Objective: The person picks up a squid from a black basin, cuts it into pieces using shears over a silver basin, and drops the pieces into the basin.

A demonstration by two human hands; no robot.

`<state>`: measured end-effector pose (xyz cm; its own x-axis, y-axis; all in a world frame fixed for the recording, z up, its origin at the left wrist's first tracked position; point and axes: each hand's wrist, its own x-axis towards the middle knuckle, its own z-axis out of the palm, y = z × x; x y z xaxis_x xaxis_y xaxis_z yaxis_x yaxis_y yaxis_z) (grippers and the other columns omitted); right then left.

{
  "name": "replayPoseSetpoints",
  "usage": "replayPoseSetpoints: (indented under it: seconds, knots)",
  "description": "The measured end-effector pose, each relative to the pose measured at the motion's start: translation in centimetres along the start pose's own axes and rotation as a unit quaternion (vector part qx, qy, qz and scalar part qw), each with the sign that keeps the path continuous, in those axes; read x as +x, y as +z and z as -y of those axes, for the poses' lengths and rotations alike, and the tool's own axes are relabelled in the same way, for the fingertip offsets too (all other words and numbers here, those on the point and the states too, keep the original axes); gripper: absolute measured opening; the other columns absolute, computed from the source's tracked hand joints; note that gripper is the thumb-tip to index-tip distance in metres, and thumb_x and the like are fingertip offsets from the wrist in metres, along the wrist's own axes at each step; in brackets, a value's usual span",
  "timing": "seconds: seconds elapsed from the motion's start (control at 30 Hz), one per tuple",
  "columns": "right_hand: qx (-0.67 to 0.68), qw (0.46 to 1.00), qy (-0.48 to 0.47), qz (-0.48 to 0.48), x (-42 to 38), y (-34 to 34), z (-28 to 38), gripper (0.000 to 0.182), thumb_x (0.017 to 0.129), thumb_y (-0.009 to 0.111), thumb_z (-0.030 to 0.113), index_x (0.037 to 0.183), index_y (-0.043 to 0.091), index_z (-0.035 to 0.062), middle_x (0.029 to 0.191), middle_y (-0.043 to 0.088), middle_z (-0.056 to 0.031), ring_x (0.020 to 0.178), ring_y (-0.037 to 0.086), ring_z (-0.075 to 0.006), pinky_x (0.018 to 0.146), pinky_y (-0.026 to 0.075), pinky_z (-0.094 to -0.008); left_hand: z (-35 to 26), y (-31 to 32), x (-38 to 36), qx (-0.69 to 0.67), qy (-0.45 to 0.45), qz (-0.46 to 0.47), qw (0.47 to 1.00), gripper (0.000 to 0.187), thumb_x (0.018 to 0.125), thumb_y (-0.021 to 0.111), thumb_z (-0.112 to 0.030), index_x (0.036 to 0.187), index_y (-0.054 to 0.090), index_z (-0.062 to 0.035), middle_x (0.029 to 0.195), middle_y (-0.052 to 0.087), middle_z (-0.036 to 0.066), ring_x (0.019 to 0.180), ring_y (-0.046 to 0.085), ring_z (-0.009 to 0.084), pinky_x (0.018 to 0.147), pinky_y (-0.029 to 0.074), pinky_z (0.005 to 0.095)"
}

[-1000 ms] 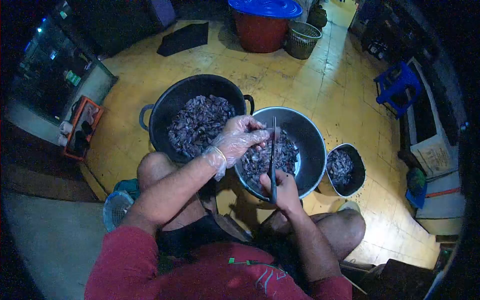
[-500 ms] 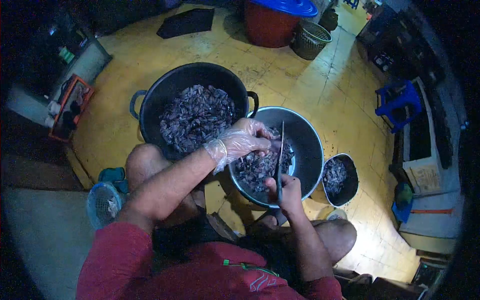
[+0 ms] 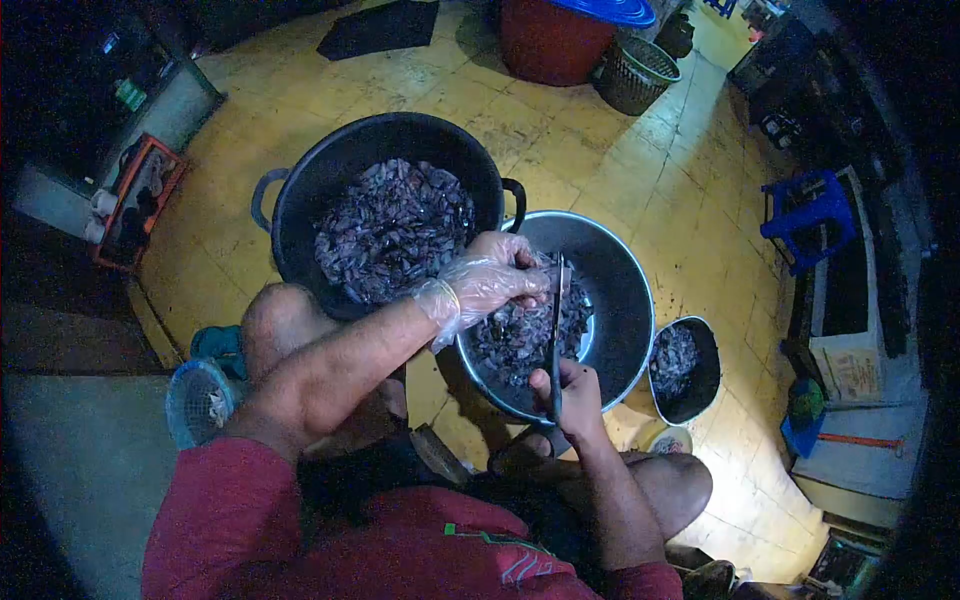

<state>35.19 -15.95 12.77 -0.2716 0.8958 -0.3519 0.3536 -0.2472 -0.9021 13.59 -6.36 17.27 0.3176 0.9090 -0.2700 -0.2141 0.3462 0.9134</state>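
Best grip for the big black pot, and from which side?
Probably by both side handles, coming in from left and right: they stick out from opposite edges of the wide round pot. The right one sits close to the silver-rimmed bowl.

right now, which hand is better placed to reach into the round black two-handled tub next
Probably the gloved left hand: it's nearer the tub, while the right hand grips a long, thin, dark-handled tool.

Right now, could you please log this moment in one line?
left hand: gloved, over basin; right hand: holds bladed tool; black pot: dark pieces inside
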Motion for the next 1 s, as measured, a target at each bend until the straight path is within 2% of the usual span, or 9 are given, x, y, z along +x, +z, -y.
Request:
replayPoseSetpoints:
  seconds: [0.17, 0.23, 0.3, 0.37, 0.43, 0.53, 0.8, 0.93, 1.0]
  knots:
    - [-0.038, 0.999, 0.007, 0.004, 0.0, -0.1, -0.7, 0.056, 0.075, 0.074, 0.057, 0.071, 0.059, 0.0031, 0.061, 0.055, 0.0026, 0.053, 0.051, -0.0068, 0.048, 0.039, -0.0231, -0.9, -0.3, -0.2, 0.045, -0.009, 0.013, 0.999, 0.011, 0.081, 0.07, 0.0, 0.086, 0.061, 0.0036, 0.076, 0.066, 0.01, 0.063, 0.064, 0.0152, 0.058, 0.053, 0.0266]
    - [0.063, 0.998, 0.002, -0.01, -0.2, 0.6, -0.5, 0.049, 0.077, 0.077, 0.046, 0.069, 0.062, 0.0004, 0.061, 0.055, 0.0017, 0.06, 0.047, -0.0066, 0.054, 0.041, -0.0268, -0.4, -0.4, -0.3, 0.087, -0.018, 0.051, 0.995, 0.012, 0.081, 0.071, -0.001, 0.086, 0.061, 0.0038, 0.077, 0.066, 0.011, 0.063, 0.064, 0.0155, 0.058, 0.054, 0.0266]
    - [0.064, 0.998, 0.013, -0.007, -0.1, 0.5, -0.5, 0.049, 0.077, 0.077, 0.046, 0.071, 0.063, -0.0006, 0.061, 0.056, 0.0009, 0.06, 0.048, -0.0069, 0.054, 0.041, -0.0271, -0.2, -0.3, -0.5, 0.128, -0.027, 0.09, 0.987, 0.013, 0.081, 0.071, -0.001, 0.087, 0.061, 0.004, 0.077, 0.066, 0.011, 0.062, 0.064, 0.0157, 0.059, 0.054, 0.0266]
    - [0.064, 0.998, 0.025, -0.006, 0.0, 0.0, -0.5, 0.05, 0.076, 0.077, 0.046, 0.073, 0.065, -0.0016, 0.062, 0.057, 0.0002, 0.06, 0.048, -0.0071, 0.055, 0.041, -0.0274, -0.4, 0.0, -0.8, 0.091, -0.03, 0.065, 0.993, 0.013, 0.081, 0.071, -0.001, 0.087, 0.061, 0.0047, 0.078, 0.066, 0.011, 0.065, 0.065, 0.0159, 0.059, 0.054, 0.0264]
    - [-0.034, 0.998, 0.048, -0.031, 0.2, -0.7, -0.4, 0.05, 0.078, 0.076, 0.046, 0.079, 0.067, -0.0028, 0.065, 0.06, -0.0017, 0.061, 0.05, -0.0078, 0.056, 0.042, -0.0279, -0.4, 0.0, -0.6, 0.096, -0.01, 0.072, 0.993, 0.012, 0.083, 0.069, 0.0, 0.09, 0.061, 0.0053, 0.081, 0.067, 0.012, 0.071, 0.067, 0.0165, 0.062, 0.055, 0.0259]
    - [-0.013, 0.999, 0.018, -0.041, 0.2, -1.0, -0.3, 0.05, 0.078, 0.076, 0.046, 0.082, 0.067, -0.0031, 0.067, 0.061, -0.0026, 0.063, 0.051, -0.0089, 0.058, 0.043, -0.0289, -0.4, 0.0, -0.8, -0.019, 0.005, 0.021, 1.0, 0.018, 0.085, 0.066, 0.001, 0.1, 0.058, 0.0062, 0.09, 0.067, 0.013, 0.078, 0.069, 0.0184, 0.067, 0.057, 0.0249]
    - [0.001, 1.0, -0.03, -0.004, -0.2, 0.4, 0.2, 0.049, 0.079, 0.074, 0.045, 0.091, 0.068, -0.0017, 0.071, 0.063, -0.0026, 0.066, 0.055, -0.0118, 0.063, 0.046, -0.0315, 0.1, 0.4, -0.8, -0.005, 0.034, -0.007, 0.999, 0.013, 0.085, 0.067, 0.0, 0.093, 0.057, 0.0043, 0.087, 0.066, 0.013, 0.075, 0.068, 0.0183, 0.064, 0.057, 0.0252]
    - [0.001, 1.0, 0.011, -0.008, -0.3, 0.3, 0.4, 0.046, 0.079, 0.074, 0.044, 0.087, 0.068, -0.0011, 0.065, 0.061, -0.0024, 0.062, 0.053, -0.0116, 0.058, 0.044, -0.0314, 1.2, 0.4, -0.5, 0.009, 0.025, -0.004, 1.0, 0.013, 0.084, 0.069, -0.002, 0.089, 0.059, 0.0042, 0.08, 0.067, 0.012, 0.067, 0.066, 0.0161, 0.058, 0.055, 0.0248]
    - [-0.08, 0.996, -0.011, -0.039, 0.1, 0.0, -0.2, 0.046, 0.079, 0.075, 0.044, 0.076, 0.066, -0.0007, 0.059, 0.057, -0.0029, 0.058, 0.051, -0.0109, 0.054, 0.042, -0.0306, 1.6, 0.3, -0.1, 0.01, 0.036, -0.009, 0.999, 0.015, 0.083, 0.071, -0.003, 0.09, 0.06, 0.0047, 0.077, 0.067, 0.011, 0.064, 0.066, 0.0142, 0.056, 0.055, 0.0239]
